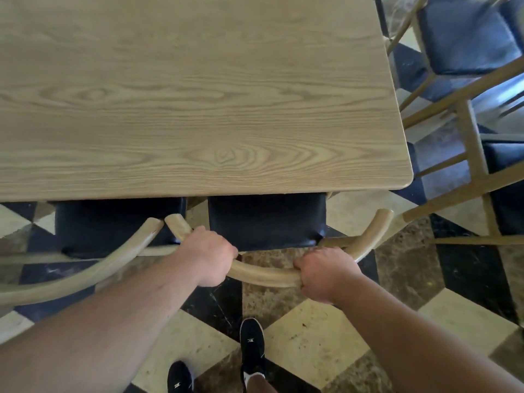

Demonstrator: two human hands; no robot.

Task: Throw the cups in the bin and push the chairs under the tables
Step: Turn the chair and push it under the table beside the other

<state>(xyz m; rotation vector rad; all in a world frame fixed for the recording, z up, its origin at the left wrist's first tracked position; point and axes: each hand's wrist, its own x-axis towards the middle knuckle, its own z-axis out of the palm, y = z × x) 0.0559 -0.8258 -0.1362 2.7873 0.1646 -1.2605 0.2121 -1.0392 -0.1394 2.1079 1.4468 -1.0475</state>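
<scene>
**Both hands on the chair's curved back rail**

Down at the near edge, the left hand (208, 255) and the right hand (323, 275) are both wrapped tight around the curved wooden back rail of the chair (263, 275), knuckles up, with a short bare stretch of rail between them. Its dark padded seat (265, 219) is partly tucked beneath the front edge of the bench (198, 95); the rear part of the seat and the whole rail stand clear of that edge. The rail's two ends curl up toward the bench, the right end stopping just short of the bench's rounded corner.

Just beside it on the left, a second chair (85, 273) sits with its dark seat also partly under the bench; the tip of its rail almost meets the tip of the held one, leaving only a thin gap there.

To the right of the bench more chairs (465, 38) with dark seats and pale wooden frames stand close, with a narrow strip of floor between them and the bench's side edge.

Behind the held chair the chequered floor (306, 336) lies open, with two black shoes (252, 344) standing on it. Each shoe bears a small white mark on top, too small to read
</scene>
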